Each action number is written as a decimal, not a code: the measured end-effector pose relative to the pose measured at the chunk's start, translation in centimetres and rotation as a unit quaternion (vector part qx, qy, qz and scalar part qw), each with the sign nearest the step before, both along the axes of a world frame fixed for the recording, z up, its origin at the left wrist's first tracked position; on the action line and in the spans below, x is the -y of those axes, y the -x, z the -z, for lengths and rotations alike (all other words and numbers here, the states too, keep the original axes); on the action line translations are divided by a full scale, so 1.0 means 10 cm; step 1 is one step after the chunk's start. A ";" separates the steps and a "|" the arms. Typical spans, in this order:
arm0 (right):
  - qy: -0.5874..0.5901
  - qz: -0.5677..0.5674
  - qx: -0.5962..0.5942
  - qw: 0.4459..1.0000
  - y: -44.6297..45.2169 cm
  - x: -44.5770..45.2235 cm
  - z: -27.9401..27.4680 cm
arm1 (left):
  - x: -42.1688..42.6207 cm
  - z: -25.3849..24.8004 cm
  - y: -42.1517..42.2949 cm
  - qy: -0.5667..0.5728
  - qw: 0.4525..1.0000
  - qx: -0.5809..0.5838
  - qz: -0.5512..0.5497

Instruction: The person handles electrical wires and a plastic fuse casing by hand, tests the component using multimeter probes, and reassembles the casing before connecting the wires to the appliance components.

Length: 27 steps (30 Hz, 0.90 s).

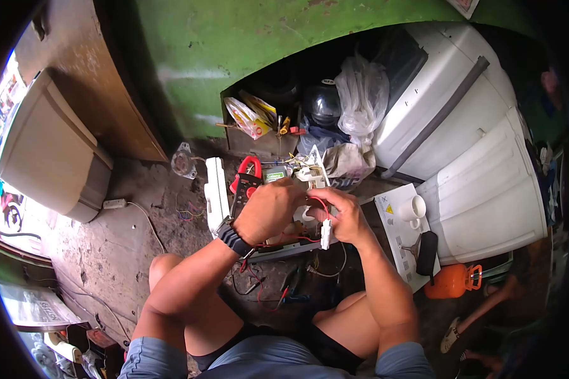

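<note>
My left hand (273, 207), with a black watch on the wrist, is closed over the middle of an opened appliance; what its fingers hold is hidden. My right hand (346, 216) meets it from the right, fingers pinched on a red wire (322, 203). A white plug connector (325, 234) hangs from the wire beside the right palm. Just left of my left hand, a red and black clamp meter (245, 185) leans in the appliance. The appliance's white side panel (217, 197) stands on the left, and white plastic parts (311, 174) rise behind my hands.
A motor-like round part (183, 162) lies on the floor at the back left. Test leads and tools (284, 292) lie between my knees. To the right are a white mug (413, 208) on a white panel (395, 237) and an orange gas canister (450, 281). Another person's foot (450, 336) shows lower right.
</note>
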State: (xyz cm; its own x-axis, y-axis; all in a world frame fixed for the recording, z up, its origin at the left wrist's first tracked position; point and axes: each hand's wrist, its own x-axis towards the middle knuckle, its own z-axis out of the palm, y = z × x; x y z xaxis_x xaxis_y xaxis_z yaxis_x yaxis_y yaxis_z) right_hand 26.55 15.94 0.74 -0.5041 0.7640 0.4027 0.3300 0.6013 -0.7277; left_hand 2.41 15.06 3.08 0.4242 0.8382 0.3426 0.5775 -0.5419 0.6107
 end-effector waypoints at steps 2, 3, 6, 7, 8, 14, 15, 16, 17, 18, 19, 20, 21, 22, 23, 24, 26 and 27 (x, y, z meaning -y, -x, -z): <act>0.018 0.010 -0.049 0.999 0.00 -0.04 0.07 | 0.00 -0.03 -0.04 0.050 0.999 0.014 -0.010; -0.017 -0.004 -0.035 0.999 -0.01 -0.07 0.03 | 0.00 -0.07 -0.05 0.099 0.995 0.027 -0.021; 0.138 -0.013 -0.073 0.988 -0.06 -0.03 0.03 | -0.03 -0.04 -0.06 0.147 0.988 0.054 -0.015; 0.141 -0.011 -0.071 0.987 -0.12 -0.05 0.06 | -0.01 -0.04 -0.06 0.126 0.990 0.061 0.004; 0.165 -0.015 -0.061 0.984 -0.19 -0.08 0.10 | 0.02 -0.05 -0.05 0.105 0.992 0.068 0.024; 0.217 -0.029 -0.098 0.971 -0.26 -0.14 0.17 | 0.37 -0.11 -0.10 0.040 0.995 0.091 0.019; 0.194 -0.033 -0.080 0.977 -0.27 -0.15 0.17 | 0.48 -0.14 -0.17 0.045 0.994 0.093 0.023; 0.172 -0.038 -0.061 0.983 -0.27 -0.17 0.19 | 0.59 -0.15 -0.25 0.051 0.994 0.095 0.028; 0.188 -0.037 -0.081 0.978 -0.27 -0.19 0.24 | 0.70 -0.05 -0.32 0.059 0.991 0.113 0.033; 0.192 -0.037 -0.078 0.978 -0.27 -0.19 0.21 | 0.75 0.02 -0.34 0.062 0.991 0.115 0.032; 0.194 -0.031 -0.036 0.980 -0.28 -0.19 0.15 | 0.79 0.09 -0.37 0.082 0.989 0.124 0.026; 0.196 -0.026 0.008 0.980 -0.28 -0.19 0.10 | 0.81 0.13 -0.39 0.101 0.986 0.133 0.020; 0.199 -0.027 0.009 0.980 -0.28 -0.19 0.08 | 0.80 0.12 -0.38 0.087 0.986 0.145 0.004; 0.127 -0.032 0.017 0.991 -0.26 -0.20 0.07 | 0.77 0.14 -0.35 0.090 0.985 0.146 0.003; 0.053 -0.038 0.024 0.998 -0.24 -0.20 0.05 | 0.73 0.15 -0.31 0.125 0.977 0.171 -0.003; 0.054 -0.037 0.024 0.998 -0.22 -0.20 0.04 | 0.70 0.16 -0.30 0.160 0.967 0.196 -0.009; 0.069 0.034 -0.016 0.997 -0.19 -0.20 0.04 | 0.66 0.08 -0.30 0.174 0.963 0.204 -0.031; 0.080 0.044 -0.038 0.995 -0.21 -0.21 0.06 | 0.64 0.07 -0.30 0.174 0.963 0.205 -0.035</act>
